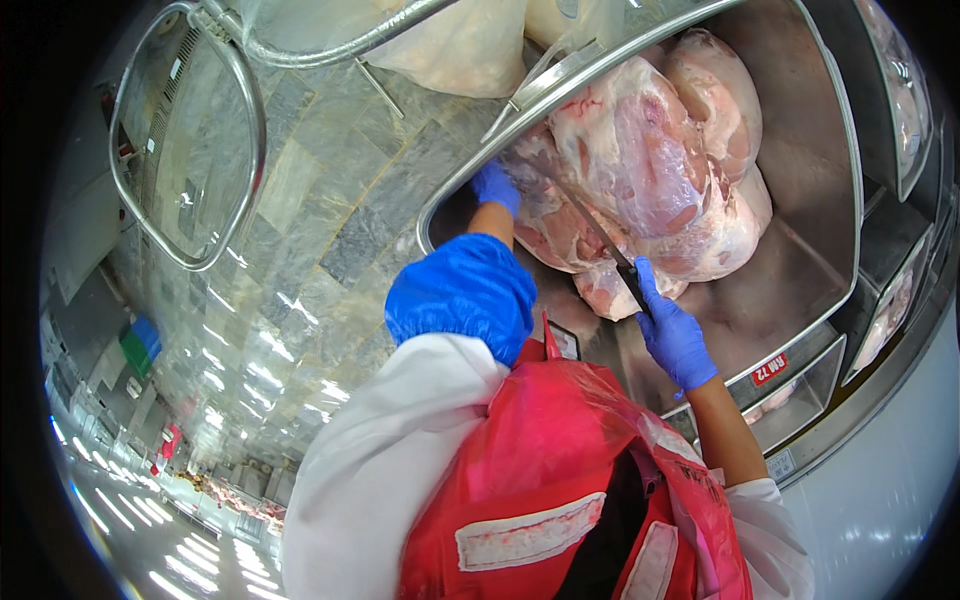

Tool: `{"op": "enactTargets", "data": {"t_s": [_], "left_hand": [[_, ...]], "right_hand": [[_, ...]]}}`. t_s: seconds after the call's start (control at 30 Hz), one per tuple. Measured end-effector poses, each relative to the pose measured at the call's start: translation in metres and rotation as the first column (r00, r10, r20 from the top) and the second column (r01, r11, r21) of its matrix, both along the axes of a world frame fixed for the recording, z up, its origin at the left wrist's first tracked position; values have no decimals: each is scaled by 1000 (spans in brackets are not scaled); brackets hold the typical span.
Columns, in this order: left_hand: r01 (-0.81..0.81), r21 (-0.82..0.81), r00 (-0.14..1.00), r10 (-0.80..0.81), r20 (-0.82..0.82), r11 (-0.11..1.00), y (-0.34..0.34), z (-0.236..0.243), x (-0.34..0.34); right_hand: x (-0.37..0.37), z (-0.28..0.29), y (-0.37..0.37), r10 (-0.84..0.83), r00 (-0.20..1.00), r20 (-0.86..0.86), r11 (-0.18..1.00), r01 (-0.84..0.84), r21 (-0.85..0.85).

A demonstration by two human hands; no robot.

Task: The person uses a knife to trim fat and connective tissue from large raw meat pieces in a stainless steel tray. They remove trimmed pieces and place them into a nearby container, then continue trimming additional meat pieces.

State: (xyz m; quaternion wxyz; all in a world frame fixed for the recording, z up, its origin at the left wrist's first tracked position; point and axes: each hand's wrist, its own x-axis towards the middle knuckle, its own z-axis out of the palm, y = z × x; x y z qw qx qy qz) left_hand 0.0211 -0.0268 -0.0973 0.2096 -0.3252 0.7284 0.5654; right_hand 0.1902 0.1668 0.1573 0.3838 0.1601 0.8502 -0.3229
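Observation:
My right hand [672,335], in a blue glove, is closed around the black handle of a knife [606,240]. Its long blade lies slantwise over a cut piece of raw meat [550,215], pointing to the far left. My left hand [495,188], also gloved, reaches into the metal bin [815,245] beside that meat, close to the left rim; its fingers are mostly hidden. A larger pale, fat-covered piece of meat [650,150] rests just right of the blade, with another rounded piece [715,85] behind it.
Other metal bins with meat [890,315] line the right side. A bent metal tube frame [257,130] stands over the tiled floor [330,215] at left. Large pale bundles [450,50] sit beyond the bin. A red apron [570,440] covers my front.

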Motion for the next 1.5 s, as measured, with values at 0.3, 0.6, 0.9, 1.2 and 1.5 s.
{"op": "enactTargets", "data": {"t_s": [0.3, 0.6, 0.9, 1.2, 1.5], "left_hand": [[409, 241, 776, -196, -600, 880, 27, 300, -78], [532, 59, 837, -514, -190, 845, 9, 368, -295], [686, 66, 723, -670, -168, 724, -15, 373, -310], [657, -727, 237, -970, -50, 198, -33, 377, -326], [524, -507, 210, -681, -702, 684, -16, 390, -313]], "right_hand": [[28, 11, -8, -172, 983, -69, 984, 168, -59], [61, 8, -28, -251, 935, -250, 968, 239, -79], [77, 15, -33, -305, 905, -298, 951, 304, -51], [69, 15, -37, -299, 909, -290, 954, 286, -87], [77, 5, -37, -283, 932, -227, 959, 280, -49]]}}
